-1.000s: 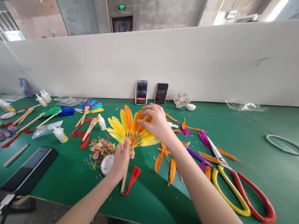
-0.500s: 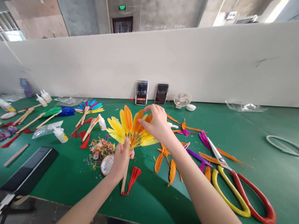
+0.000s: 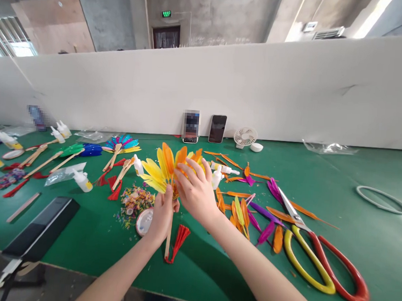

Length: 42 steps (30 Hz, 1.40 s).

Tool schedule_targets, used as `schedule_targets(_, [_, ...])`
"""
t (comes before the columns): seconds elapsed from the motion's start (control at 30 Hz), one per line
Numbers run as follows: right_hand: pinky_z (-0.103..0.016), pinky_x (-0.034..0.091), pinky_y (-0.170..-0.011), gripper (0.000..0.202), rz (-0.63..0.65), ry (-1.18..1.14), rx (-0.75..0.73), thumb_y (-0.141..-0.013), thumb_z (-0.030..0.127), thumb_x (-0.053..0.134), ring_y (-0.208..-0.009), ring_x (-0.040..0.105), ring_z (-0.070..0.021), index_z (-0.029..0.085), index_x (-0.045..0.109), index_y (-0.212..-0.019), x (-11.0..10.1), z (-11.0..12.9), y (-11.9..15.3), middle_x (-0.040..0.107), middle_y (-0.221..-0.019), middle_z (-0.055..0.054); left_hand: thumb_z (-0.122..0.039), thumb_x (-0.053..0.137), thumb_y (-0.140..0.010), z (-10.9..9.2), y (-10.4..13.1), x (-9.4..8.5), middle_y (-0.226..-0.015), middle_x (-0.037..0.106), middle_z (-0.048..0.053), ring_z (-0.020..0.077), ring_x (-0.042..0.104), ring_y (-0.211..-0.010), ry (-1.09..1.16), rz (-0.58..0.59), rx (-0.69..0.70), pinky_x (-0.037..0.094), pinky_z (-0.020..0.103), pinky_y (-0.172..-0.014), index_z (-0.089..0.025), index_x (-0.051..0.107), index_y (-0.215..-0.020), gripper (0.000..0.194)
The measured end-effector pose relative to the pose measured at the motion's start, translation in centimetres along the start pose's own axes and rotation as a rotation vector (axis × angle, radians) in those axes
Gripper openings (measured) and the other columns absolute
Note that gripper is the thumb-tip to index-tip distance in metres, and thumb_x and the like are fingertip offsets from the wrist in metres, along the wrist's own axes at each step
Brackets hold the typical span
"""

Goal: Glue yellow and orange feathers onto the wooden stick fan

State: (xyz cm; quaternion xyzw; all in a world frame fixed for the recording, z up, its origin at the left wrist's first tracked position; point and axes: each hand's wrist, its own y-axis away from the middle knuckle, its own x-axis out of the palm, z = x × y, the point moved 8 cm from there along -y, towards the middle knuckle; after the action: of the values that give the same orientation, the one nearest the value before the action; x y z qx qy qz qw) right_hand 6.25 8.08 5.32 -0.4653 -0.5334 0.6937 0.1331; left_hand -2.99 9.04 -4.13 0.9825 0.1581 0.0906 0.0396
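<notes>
A fan of yellow and orange feathers [image 3: 158,169] stands upright on a wooden stick handle, from which a red tassel [image 3: 182,239] hangs. My left hand [image 3: 163,211] is closed around the base of the feathers at the top of the stick. Against the right side of the fan lies my right hand [image 3: 197,190], its fingers extended over the feathers and hiding part of them. Loose orange and purple feathers [image 3: 240,214] are spread on the green table to the right of it.
Large scissors [image 3: 309,250] with yellow and red handles lie at the right. Colourful scraps [image 3: 135,201] and a small round dish [image 3: 144,221] are left of the fan. Further left are finished-looking feather fans [image 3: 92,150], glue bottles [image 3: 82,180] and a black box [image 3: 40,226].
My right hand has moved down and slightly left, from pinching near the orange feather tips to lying spread over the fan's right side. My left hand keeps its hold.
</notes>
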Motion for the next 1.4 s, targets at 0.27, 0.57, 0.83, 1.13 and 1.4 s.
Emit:
schedule_targets(0.27, [-0.047,0.031,-0.097,0.023,-0.019,-0.058,0.062,-0.084,0.015,0.043,-0.106,0.05,-0.0234,0.02,0.061,-0.097,-0.3,-0.8,0.0,0.065,-0.1,-0.006,-0.067,0.059,-0.056,0.0,-0.1,-0.1,-0.04,0.036,-0.008,0.0072,0.037,-0.04,0.019,-0.009,0.023,0.031,0.022,-0.042,-0.021,0.033,-0.054,0.053])
schedule_targets(0.57, [-0.055,0.031,-0.095,0.011,-0.001,-0.233,0.391,-0.074,0.032,0.059,-0.11,0.045,-0.0304,0.023,0.064,-0.078,-0.6,-7.5,-3.0,0.061,-0.099,-0.009,-0.075,0.053,-0.054,-0.7,0.1,0.8,-0.037,0.028,-0.008,0.0079,0.031,-0.038,-0.067,0.108,0.066,0.026,0.024,-0.041,-0.022,0.03,-0.05,0.057])
schedule_targets(0.83, [-0.047,0.037,-0.09,0.01,0.361,-0.546,0.406,-0.07,0.024,0.06,-0.095,0.057,-0.0237,0.021,0.059,-0.061,1.9,-7.8,-4.0,0.066,-0.094,-0.005,-0.077,0.042,-0.061,-1.1,0.5,1.4,-0.038,0.031,-0.006,0.0089,0.032,-0.039,-0.165,0.214,0.113,0.031,0.025,-0.046,-0.022,0.032,-0.049,0.057])
schedule_targets(1.13, [-0.043,0.039,-0.089,0.008,0.36,-0.609,0.45,-0.073,0.021,0.056,-0.098,0.057,-0.022,0.021,0.063,-0.069,1.5,-7.9,-4.0,0.065,-0.099,-0.006,-0.069,0.051,-0.063,-1.0,0.3,1.7,-0.04,0.028,-0.007,0.0077,0.03,-0.039,-0.137,0.237,0.131,0.027,0.025,-0.044,-0.021,0.033,-0.048,0.053])
schedule_targets(1.4, [-0.042,0.038,-0.087,0.003,0.339,-0.509,0.487,-0.071,0.021,0.056,-0.091,0.056,-0.0218,0.021,0.059,-0.07,1.5,-7.9,-3.9,0.064,-0.088,-0.005,-0.054,0.052,-0.073,-0.4,-0.2,1.2,-0.036,0.032,-0.005,0.0084,0.033,-0.04,-0.204,0.238,0.189,0.026,0.026,-0.047,-0.02,0.035,-0.041,0.05])
